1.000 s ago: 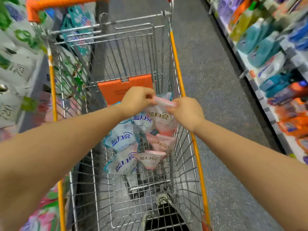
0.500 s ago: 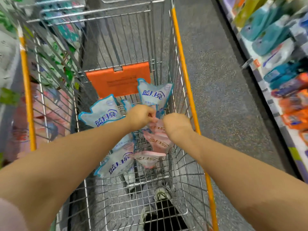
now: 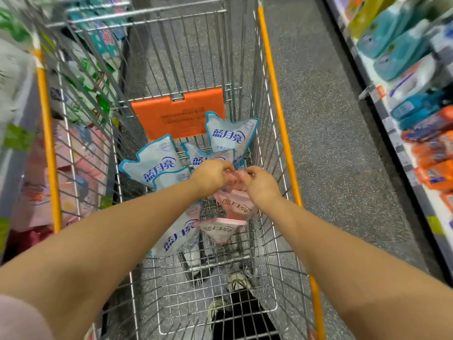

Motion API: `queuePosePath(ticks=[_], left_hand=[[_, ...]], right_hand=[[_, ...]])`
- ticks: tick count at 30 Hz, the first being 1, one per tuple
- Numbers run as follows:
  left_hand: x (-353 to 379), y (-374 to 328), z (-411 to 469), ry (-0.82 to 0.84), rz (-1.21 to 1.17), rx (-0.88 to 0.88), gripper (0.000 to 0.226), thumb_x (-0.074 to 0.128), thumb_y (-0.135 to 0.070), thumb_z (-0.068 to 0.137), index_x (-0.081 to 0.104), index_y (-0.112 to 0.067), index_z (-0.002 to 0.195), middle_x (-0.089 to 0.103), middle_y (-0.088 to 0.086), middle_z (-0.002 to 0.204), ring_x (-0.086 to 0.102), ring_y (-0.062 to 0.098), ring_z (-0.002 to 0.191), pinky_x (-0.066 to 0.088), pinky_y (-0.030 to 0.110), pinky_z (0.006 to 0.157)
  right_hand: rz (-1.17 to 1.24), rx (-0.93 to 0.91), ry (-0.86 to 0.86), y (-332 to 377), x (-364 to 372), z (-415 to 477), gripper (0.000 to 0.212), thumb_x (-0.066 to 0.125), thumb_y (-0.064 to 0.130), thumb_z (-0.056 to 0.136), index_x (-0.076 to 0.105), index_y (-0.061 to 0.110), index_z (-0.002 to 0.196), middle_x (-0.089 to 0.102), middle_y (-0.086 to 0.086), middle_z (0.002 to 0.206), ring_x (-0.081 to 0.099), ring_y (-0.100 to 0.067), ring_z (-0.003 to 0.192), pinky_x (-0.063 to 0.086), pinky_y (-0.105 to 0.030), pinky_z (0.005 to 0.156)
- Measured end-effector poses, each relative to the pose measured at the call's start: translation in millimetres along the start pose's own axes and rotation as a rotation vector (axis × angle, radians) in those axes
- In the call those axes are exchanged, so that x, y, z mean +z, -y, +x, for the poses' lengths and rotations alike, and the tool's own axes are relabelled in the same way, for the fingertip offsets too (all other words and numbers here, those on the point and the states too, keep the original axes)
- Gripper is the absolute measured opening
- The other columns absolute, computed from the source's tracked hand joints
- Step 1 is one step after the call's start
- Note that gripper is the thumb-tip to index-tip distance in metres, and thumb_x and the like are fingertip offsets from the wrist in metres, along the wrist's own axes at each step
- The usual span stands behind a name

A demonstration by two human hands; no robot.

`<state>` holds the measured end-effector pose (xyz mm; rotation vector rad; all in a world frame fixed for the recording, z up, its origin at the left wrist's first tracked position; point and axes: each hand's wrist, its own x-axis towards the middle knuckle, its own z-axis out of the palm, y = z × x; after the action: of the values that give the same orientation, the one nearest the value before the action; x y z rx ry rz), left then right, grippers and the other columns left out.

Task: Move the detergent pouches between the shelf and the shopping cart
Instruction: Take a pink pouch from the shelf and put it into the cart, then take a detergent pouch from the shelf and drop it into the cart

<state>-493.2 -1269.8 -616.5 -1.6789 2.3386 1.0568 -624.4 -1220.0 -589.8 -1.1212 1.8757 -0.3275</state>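
Observation:
Both my arms reach deep into the wire shopping cart (image 3: 277,107). My left hand (image 3: 212,175) and my right hand (image 3: 260,183) sit close together, fingers curled, each pinching the top edge of a pink detergent pouch (image 3: 233,183) low among the other pouches. Most of that pouch is hidden by my hands. Under it lie two more pink pouches (image 3: 235,205) (image 3: 220,231). Several blue-and-white pouches fill the cart's left and far side: one leaning at the left (image 3: 157,165), one upright at the far right (image 3: 231,136), one under my left forearm (image 3: 179,238).
An orange plastic flap (image 3: 179,116) hangs on the cart's far wall. The shelf on the right carries teal detergent bottles (image 3: 397,50) and orange packs (image 3: 436,153). The left shelf holds green-printed packs (image 3: 81,77) and pink packs (image 3: 31,200). Grey aisle floor (image 3: 326,133) runs between cart and right shelf.
My hands have carried the pink pouch from rim height down into the cart among the others. The view has tipped down and forward; the cart handle has left the frame.

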Motion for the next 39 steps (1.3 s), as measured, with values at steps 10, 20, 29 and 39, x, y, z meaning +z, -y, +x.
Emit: queuePosePath(ticks=[10, 20, 29, 39], left_hand=[[-36, -56, -69, -0.299, -0.374, -0.038, 0.018, 0.054, -0.022, 0.091, 0.07, -0.014, 0.096, 0.07, 0.005, 0.093, 0.061, 0.019, 0.09, 0.041, 0.026, 0.076], [-91, -129, -221, -0.73, -0.589, 0.057, 0.018, 0.054, -0.024, 0.087, 0.067, -0.013, 0.081, 0.065, -0.001, 0.075, 0.06, 0.018, 0.078, 0.045, 0.029, 0.075], [-127, -189, -406, -1.264, -0.755, 0.066, 0.02, 0.055, -0.009, 0.09, 0.062, -0.022, 0.076, 0.063, -0.006, 0.07, 0.059, -0.002, 0.063, 0.047, 0.021, 0.072], [-100, -233, -654, -1.734, -0.449, -0.217, 0.027, 0.051, -0.002, 0.089, 0.059, -0.024, 0.074, 0.06, -0.004, 0.069, 0.056, -0.009, 0.053, 0.04, 0.005, 0.055]], right_hand=[[0.275, -0.236, -0.155, 7, -16, -66, 0.027, 0.046, 0.029, 0.096, 0.063, 0.012, 0.109, 0.066, -0.007, 0.104, 0.059, -0.02, 0.093, 0.045, -0.032, 0.081], [0.553, -0.497, -0.209, 54, -58, -191, 0.016, 0.061, 0.01, 0.087, 0.06, 0.024, 0.078, 0.06, 0.005, 0.073, 0.056, -0.017, 0.077, 0.044, -0.031, 0.075], [0.583, -1.057, 0.039, 141, -90, -346, 0.02, 0.063, 0.012, 0.084, 0.06, 0.03, 0.076, 0.064, 0.008, 0.075, 0.06, -0.01, 0.075, 0.05, -0.031, 0.08], [0.468, -1.494, 0.428, 147, -86, -525, 0.021, 0.061, 0.022, 0.087, 0.06, 0.035, 0.071, 0.065, 0.011, 0.074, 0.066, -0.017, 0.082, 0.053, -0.04, 0.082]])
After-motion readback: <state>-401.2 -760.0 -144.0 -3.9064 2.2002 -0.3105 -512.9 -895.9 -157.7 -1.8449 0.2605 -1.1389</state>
